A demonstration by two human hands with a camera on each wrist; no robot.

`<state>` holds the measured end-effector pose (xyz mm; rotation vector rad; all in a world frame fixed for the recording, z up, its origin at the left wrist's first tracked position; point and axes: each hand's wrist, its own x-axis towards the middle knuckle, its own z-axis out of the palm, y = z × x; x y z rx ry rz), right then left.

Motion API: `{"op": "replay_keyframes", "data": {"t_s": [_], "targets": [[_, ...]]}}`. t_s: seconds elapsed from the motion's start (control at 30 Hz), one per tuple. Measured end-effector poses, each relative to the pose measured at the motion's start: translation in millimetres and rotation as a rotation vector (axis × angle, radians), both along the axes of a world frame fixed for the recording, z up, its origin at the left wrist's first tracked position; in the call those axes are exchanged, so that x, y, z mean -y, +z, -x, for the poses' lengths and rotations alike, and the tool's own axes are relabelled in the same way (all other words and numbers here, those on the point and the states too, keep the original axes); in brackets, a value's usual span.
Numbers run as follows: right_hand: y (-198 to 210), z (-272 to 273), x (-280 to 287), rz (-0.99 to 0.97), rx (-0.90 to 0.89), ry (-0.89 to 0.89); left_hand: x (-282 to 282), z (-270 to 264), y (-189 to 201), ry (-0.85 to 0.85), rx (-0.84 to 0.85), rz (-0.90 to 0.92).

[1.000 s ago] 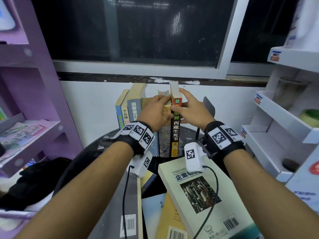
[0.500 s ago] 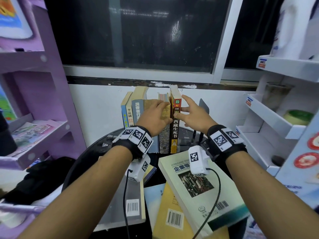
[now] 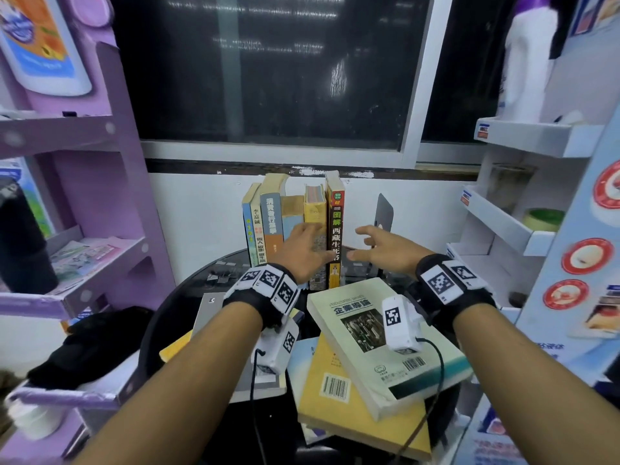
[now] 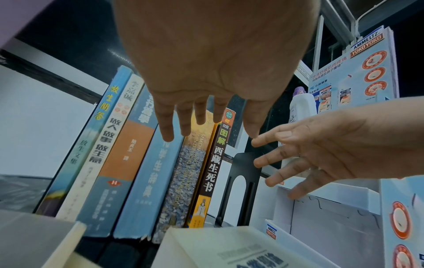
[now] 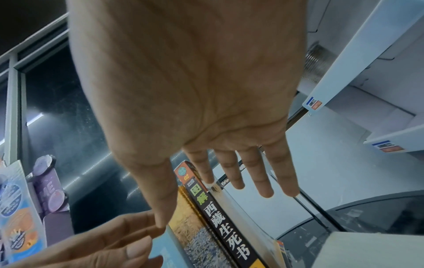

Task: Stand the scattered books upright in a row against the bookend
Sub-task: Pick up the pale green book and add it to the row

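From the head camera, six books stand in a row (image 3: pixel 295 226) at the back of a round dark table (image 3: pixel 188 290), the black-spined book (image 3: pixel 336 236) last on the right. Both hands are free of it: the left hand (image 3: pixel 303 251) hovers in front of the spines with fingers spread, the right hand (image 3: pixel 382 250) is open beside the row, holding nothing. The black metal bookend (image 3: pixel 384 218) stands apart to the right, with a clear gap between it and the row. I judge one book just placed, and the next move is to fetch another from the loose pile in front: a thick pale-green paperback (image 3: pixel 375 333) lying on a yellow book (image 3: pixel 339 394), and a grey one (image 3: pixel 208 307) on the left.

From the left wrist, the left hand (image 4: pixel 213 59) shows straight, relaxed fingers near the glossy spines; whether any fingertip touches them I cannot tell. The bookend (image 4: pixel 241 186) is thin sheet metal with an arched cut-out. The right hand (image 4: pixel 321 150) is splayed in front of it.

From the right wrist, the right hand (image 5: pixel 195 108) is flat and open above the black-spined book (image 5: pixel 224 223), whose worn, yellowed page edges and scuffed top corner show; the books lean slightly in this view, so they may need squaring.
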<state>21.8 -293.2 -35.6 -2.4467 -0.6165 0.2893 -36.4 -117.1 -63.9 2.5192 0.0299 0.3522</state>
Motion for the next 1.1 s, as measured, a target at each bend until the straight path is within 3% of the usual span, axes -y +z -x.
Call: {"op": "replay_keyframes", "data": {"t_s": [0.5,0.63,0.87,1.1], "targets": [[-44,-6,42,0.246,-0.117,-0.078,24,10,-42,0.084,-0.462,0.163],[-43,3,47,0.316,-0.127,-0.115,26,8,-49,0.134,-0.501,0.163],[-47,5,49,0.360,-0.172,-0.125,24,5,-66,0.149,-0.562,0.416],[-51,6,49,0.377,-0.188,-0.122,22,4,-70,0.161,-0.560,0.480]]}}
